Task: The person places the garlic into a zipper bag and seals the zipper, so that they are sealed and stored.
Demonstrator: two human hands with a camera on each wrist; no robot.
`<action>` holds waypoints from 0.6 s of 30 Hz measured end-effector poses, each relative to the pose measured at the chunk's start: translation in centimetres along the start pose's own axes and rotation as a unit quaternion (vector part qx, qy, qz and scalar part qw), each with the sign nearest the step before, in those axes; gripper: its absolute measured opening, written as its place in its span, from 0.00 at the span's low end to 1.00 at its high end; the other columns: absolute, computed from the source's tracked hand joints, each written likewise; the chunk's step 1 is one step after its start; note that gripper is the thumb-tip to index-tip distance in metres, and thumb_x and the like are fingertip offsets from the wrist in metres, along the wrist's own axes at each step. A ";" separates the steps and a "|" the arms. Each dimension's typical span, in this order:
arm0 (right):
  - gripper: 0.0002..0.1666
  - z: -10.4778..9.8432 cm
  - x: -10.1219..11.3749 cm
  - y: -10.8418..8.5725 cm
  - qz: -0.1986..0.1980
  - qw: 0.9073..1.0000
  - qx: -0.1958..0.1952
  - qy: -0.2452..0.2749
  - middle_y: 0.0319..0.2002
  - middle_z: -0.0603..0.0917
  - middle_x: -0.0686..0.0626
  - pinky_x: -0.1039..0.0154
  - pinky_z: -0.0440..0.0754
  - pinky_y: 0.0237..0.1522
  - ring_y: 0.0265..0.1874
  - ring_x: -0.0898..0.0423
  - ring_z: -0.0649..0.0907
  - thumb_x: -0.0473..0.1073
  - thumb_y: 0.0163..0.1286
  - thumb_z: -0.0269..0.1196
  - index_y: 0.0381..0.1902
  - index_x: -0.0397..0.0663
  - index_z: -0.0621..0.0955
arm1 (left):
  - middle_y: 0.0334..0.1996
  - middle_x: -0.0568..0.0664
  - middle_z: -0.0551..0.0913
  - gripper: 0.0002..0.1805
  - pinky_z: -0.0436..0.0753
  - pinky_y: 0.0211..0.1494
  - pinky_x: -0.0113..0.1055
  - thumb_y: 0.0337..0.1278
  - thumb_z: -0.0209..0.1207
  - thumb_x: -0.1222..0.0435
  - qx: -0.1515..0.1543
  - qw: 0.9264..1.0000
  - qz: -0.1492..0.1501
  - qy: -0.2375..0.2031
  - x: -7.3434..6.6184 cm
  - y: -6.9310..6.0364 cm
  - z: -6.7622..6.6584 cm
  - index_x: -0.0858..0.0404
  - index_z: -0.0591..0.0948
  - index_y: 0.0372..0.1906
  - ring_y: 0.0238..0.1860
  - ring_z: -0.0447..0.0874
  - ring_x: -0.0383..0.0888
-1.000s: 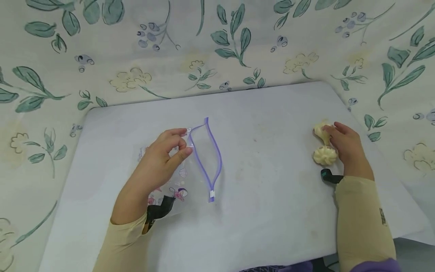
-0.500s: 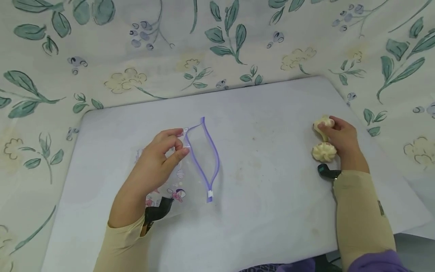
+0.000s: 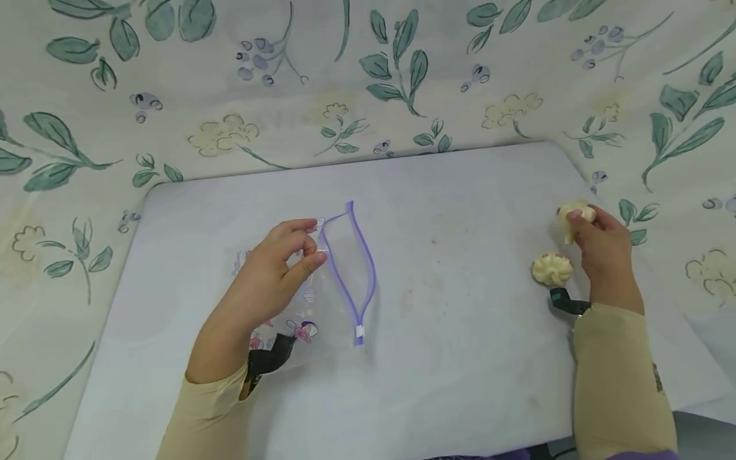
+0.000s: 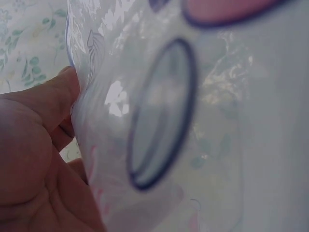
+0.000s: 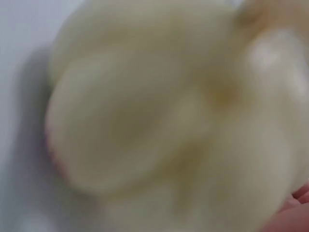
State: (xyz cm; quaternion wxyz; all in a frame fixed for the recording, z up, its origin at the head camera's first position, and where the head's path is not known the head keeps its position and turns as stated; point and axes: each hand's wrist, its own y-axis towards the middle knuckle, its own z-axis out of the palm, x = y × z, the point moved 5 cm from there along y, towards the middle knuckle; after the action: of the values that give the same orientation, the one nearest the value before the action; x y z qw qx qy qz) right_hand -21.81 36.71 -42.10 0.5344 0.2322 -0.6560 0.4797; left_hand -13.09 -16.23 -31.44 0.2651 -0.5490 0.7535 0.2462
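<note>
- Landmark: a clear printed zipper bag (image 3: 330, 306) on the white table (image 3: 460, 370), its mouth gaping to the right between two purple zip strips (image 3: 374, 275).
- Left hand (image 3: 273, 275): at the bag's left strip, thumb and fingers pinching the film beside it. Recommended: a light, steady pinch, drawn slightly away from the opposite strip; a hard tug would probably drag the bag or narrow the gap.
- White slider (image 3: 360, 331): at the near end of the bag's mouth. Best left untouched, since a knock could alter the gap.
- Right hand (image 3: 606, 255): well to the right of the bag, gripping one garlic bulb (image 3: 565, 218) between thumb and fingers. Whether that bulb is clear of the table cannot be told.
- Grip advice: hold round the firm cloves, not by the stem, which points nearer the person; loose skin may slip, so moderate pressure is judged sufficient.
- Second garlic bulb (image 3: 552, 269): lying right of the bag, near the gripped one and apart from it. The wrist should pass without nudging it.
- Right wrist view: blurred garlic at close range; which bulb, undetermined.
</note>
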 end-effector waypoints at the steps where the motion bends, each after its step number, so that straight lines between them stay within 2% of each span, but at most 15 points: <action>1: 0.55 0.0 0.2 -0.2 -0.007 1.000 0.000 0.006 0.77 0.64 0.53 0.63 0.62 0.75 0.73 0.60 0.69 0.52 0.51 0.78 0.75 0.56 0.67 | 0.73 0.53 0.69 0.11 0.71 0.69 0.64 0.73 0.58 0.57 0.001 1.000 0.001 -0.001 0.0 0.0 0.0 0.56 0.74 0.34 0.73 0.67 0.61; 7: 0.52 1.1 1.3 -1.3 -0.027 0.999 0.016 0.040 0.74 0.69 0.53 0.61 0.62 0.75 0.71 0.58 0.72 0.49 0.45 0.81 0.71 0.58 0.74 | 0.73 0.53 0.68 0.11 0.71 0.69 0.63 0.73 0.57 0.56 0.006 1.000 -0.007 -0.001 0.0 0.1 0.2 0.55 0.74 0.33 0.72 0.68 0.61; 14: 0.48 2.6 2.1 -2.6 -0.046 0.996 0.040 0.067 0.70 0.74 0.50 0.62 0.67 0.73 0.66 0.56 0.78 0.45 0.48 0.81 0.69 0.54 0.76 | 0.73 0.52 0.68 0.12 0.71 0.69 0.63 0.73 0.57 0.55 0.009 1.000 -0.011 0.006 -0.1 0.1 0.3 0.55 0.74 0.33 0.72 0.68 0.61; 18: 0.46 3.5 2.3 -3.3 -0.074 0.991 0.059 0.099 0.60 0.81 0.49 0.66 0.79 0.61 0.56 0.56 0.85 0.39 0.50 0.80 0.68 0.46 0.76 | 0.73 0.52 0.68 0.12 0.72 0.69 0.63 0.73 0.57 0.54 0.010 1.000 -0.014 0.010 -0.1 0.1 0.4 0.54 0.74 0.33 0.72 0.68 0.60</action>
State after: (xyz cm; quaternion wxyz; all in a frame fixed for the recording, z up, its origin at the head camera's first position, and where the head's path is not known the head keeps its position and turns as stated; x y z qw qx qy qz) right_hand -21.55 32.70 -38.63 0.6164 0.2624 -0.5513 0.4972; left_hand -13.14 -15.91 -31.66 0.2665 -0.5596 0.7505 0.2294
